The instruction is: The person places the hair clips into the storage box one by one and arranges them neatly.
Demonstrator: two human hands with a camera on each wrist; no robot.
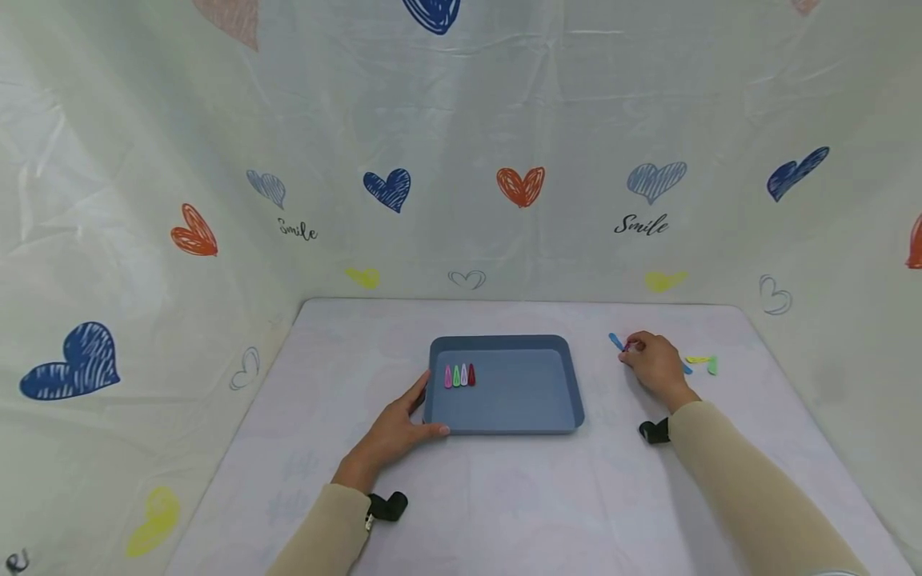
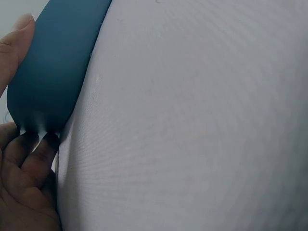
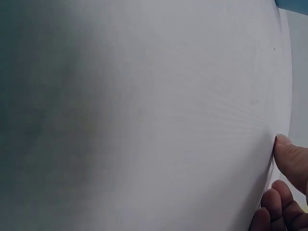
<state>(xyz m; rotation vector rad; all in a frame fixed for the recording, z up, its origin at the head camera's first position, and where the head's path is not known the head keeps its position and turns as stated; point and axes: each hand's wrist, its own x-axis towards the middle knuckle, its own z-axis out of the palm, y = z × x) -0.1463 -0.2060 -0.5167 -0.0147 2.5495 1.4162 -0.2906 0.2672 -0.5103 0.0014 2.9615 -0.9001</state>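
Evidently, heart-printed sheeting [image 1: 461,112] backs the white table [image 1: 504,496] bearing a grey-blue tray [image 1: 522,392]. At its 8 o'clock the left hand [image 1: 394,432] grips the edge; at 3 o'clock the right hand [image 1: 655,366] pinches a small dark clip [image 1: 627,346], mostly finger-hidden. Wrist views crop both hands.

Head camera looking forward and down over the table [image 1: 504,496], wrist cameras close above it, head and left sharing the tray [image 1: 526,392]

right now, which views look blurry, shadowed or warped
Head view: fairly crisp, sheen on the wall sheet, soft shadow by the right hand; left wrist view: left hand partly dim against the tray, frame's right edge darkened; right wrist view: frame's left side dark and blurred, table edge apparently bowed.
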